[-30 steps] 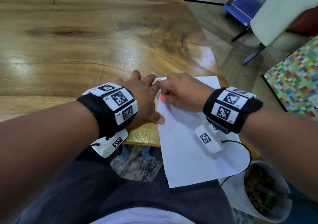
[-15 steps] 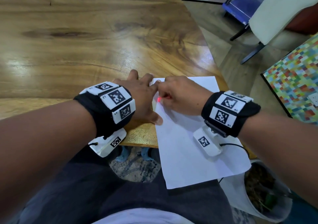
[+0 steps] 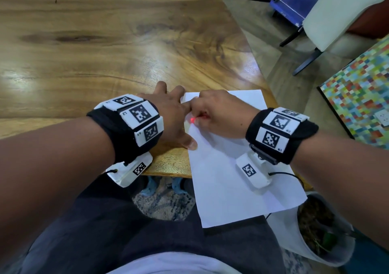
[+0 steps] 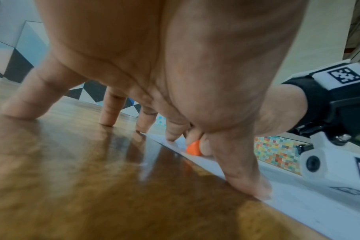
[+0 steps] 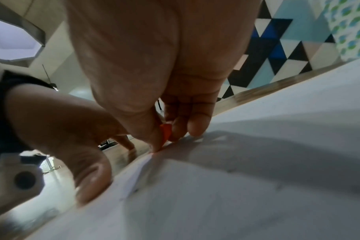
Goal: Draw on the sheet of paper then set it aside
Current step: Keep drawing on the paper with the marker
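Note:
A white sheet of paper (image 3: 227, 181) lies at the wooden table's near right corner, its lower part hanging over the edge. My right hand (image 3: 219, 113) pinches a short orange-red crayon (image 3: 192, 120) (image 4: 193, 148) (image 5: 166, 130) with its tip on the paper near the sheet's left edge. My left hand (image 3: 170, 113) rests spread on the table (image 3: 105, 52), fingers straight, thumb (image 4: 251, 183) and two fingertips pressing the paper's left edge (image 4: 298, 203). No drawn marks are plainly visible on the sheet.
The table's right edge runs just past the paper. Off that edge stand a white pot with a plant (image 3: 322, 229), a colourful mosaic panel (image 3: 362, 103) and a white chair (image 3: 341, 15). My lap in dark trousers (image 3: 147, 238) is below the table edge.
Both hands stay together at the paper's upper left. The right hand with the crayon has shifted only slightly on the sheet.

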